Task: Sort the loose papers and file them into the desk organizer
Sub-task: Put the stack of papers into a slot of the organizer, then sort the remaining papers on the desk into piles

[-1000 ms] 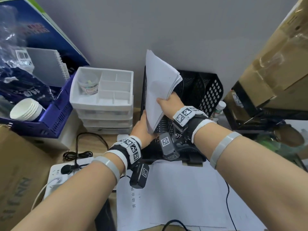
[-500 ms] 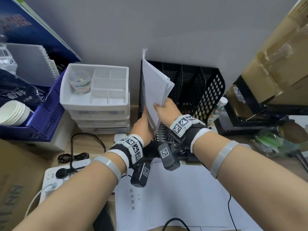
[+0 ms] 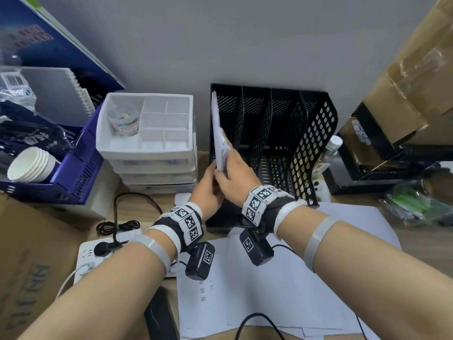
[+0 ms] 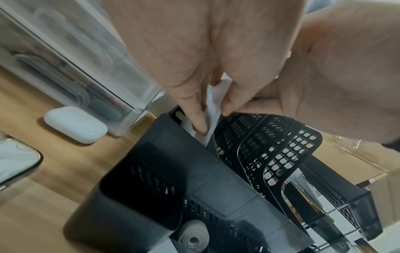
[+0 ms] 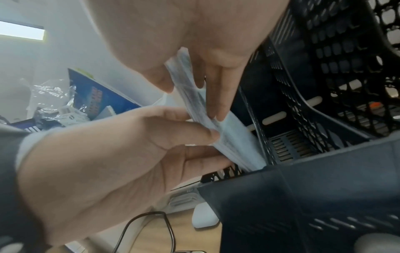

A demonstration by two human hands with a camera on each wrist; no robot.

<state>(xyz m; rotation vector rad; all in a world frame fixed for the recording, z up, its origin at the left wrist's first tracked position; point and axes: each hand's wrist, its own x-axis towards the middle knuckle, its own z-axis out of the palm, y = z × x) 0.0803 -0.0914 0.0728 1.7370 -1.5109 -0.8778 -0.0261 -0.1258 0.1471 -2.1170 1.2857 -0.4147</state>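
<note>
A stack of white papers (image 3: 218, 128) stands on edge in the leftmost slot of the black perforated desk organizer (image 3: 306, 133). My left hand (image 3: 208, 187) pinches the stack's near lower edge from the left. My right hand (image 3: 235, 175) holds it from the right, fingers along one face and thumb on the other. In the left wrist view the papers (image 4: 213, 109) slip down behind the organizer's front wall (image 4: 173, 162). The right wrist view shows the stack (image 5: 233, 137) between both hands at the slot's mouth. More loose sheets (image 3: 269, 290) lie flat on the desk under my forearms.
A white drawer unit (image 3: 147, 133) stands just left of the organizer, with a blue basket (image 3: 73, 173) holding paper cups (image 3: 29, 165) further left. A power strip (image 3: 98, 256) and cables lie front left. An earbud case (image 4: 75, 124), a bottle (image 3: 331, 148) and cardboard boxes (image 3: 416, 69) crowd the sides.
The stack was raised and tilted above the organizer; both hands have lowered it and stood it upright in the leftmost slot. The head view has shifted down and right.
</note>
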